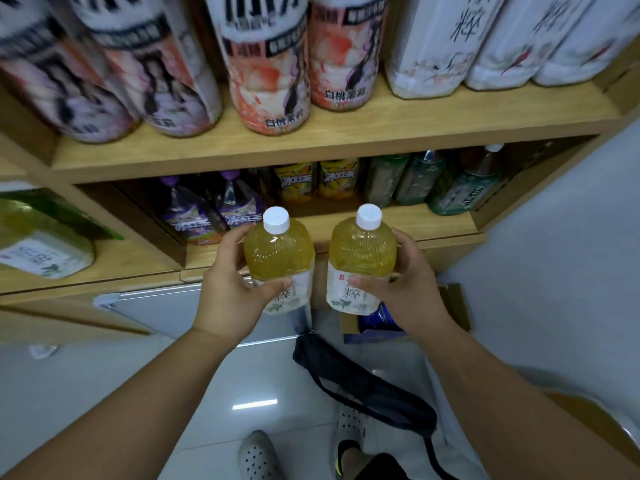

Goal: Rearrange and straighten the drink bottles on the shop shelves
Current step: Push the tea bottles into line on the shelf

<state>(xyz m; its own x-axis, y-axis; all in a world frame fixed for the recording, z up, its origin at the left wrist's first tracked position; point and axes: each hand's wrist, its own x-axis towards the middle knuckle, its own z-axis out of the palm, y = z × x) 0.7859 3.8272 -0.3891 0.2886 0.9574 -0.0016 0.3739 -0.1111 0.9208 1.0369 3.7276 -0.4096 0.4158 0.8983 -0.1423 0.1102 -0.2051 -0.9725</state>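
I hold two small bottles of yellow tea with white caps, upright, in front of the lower wooden shelf [398,223]. My left hand [228,289] grips the left bottle [278,251] round its body, thumb on the white label. My right hand [405,289] grips the right bottle [362,251] the same way. The two bottles stand side by side in the air, a small gap between them. Behind them the lower shelf has a bare stretch at its front edge.
The upper shelf [311,147] carries large peach-label bottles [270,81] and white-label bottles [429,46]. The lower shelf holds purple bottles [187,216], yellow iced-tea bottles [298,183] and green bottles [460,192]. A cardboard box [450,306] and a dark bag [363,386] lie on the tiled floor.
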